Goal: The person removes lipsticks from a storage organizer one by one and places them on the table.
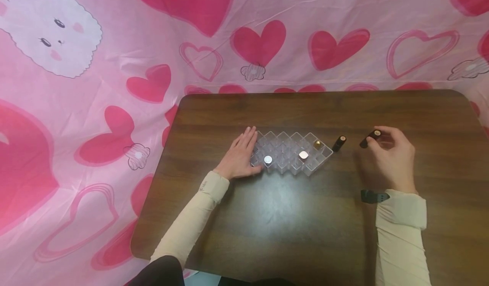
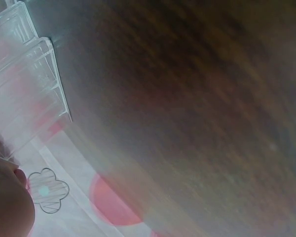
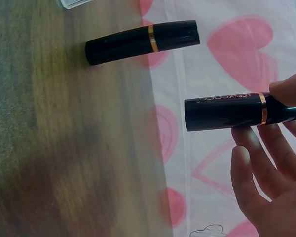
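A clear plastic organizer (image 1: pixel 282 167) with diamond-shaped cells lies on the table. My left hand (image 1: pixel 238 156) rests against its left end, fingers straight and thumb spread along the near side. Three tops show in its cells: a silver one (image 1: pixel 268 160), a pinkish square one (image 1: pixel 303 155) and a gold one (image 1: pixel 317 143). My right hand (image 1: pixel 395 158) pinches a black lipstick tube (image 3: pixel 227 112) with a gold band, apparently above the table. Between it and the organizer stands a similar black lipstick (image 1: pixel 338 144), seen whole in the right wrist view.
The brown wooden table (image 1: pixel 282 235) has rounded corners. Pink cloth (image 1: pixel 298 6) printed with hearts hangs behind it and along the left. A dark watch band (image 1: pixel 374 196) circles the right wrist.
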A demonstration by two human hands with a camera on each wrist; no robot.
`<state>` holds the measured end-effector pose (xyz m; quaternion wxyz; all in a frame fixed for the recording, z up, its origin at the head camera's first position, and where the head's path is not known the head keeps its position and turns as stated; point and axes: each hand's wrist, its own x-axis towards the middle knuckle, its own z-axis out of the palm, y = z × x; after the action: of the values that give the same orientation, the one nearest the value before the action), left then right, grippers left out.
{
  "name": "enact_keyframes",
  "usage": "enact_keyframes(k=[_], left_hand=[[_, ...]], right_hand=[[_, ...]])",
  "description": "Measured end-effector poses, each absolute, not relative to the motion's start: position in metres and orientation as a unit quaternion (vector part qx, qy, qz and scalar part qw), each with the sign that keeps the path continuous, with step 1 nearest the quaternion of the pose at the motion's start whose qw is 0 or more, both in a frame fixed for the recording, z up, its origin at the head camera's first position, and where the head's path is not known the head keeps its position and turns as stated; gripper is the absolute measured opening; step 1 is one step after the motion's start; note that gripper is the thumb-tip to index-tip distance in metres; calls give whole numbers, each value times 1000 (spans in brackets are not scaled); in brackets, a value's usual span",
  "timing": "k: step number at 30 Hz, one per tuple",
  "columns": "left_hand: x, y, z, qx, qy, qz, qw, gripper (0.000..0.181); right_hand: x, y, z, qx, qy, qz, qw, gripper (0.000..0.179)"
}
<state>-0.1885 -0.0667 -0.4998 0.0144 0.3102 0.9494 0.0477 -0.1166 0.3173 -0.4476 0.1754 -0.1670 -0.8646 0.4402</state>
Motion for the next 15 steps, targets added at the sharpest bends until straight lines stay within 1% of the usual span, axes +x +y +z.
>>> enact_keyframes(k=[15], left_hand=[[-189,-66,-500,306,951,44,19,107]], right_hand=[[-119,323,-464,-162,-885,416,132,36]])
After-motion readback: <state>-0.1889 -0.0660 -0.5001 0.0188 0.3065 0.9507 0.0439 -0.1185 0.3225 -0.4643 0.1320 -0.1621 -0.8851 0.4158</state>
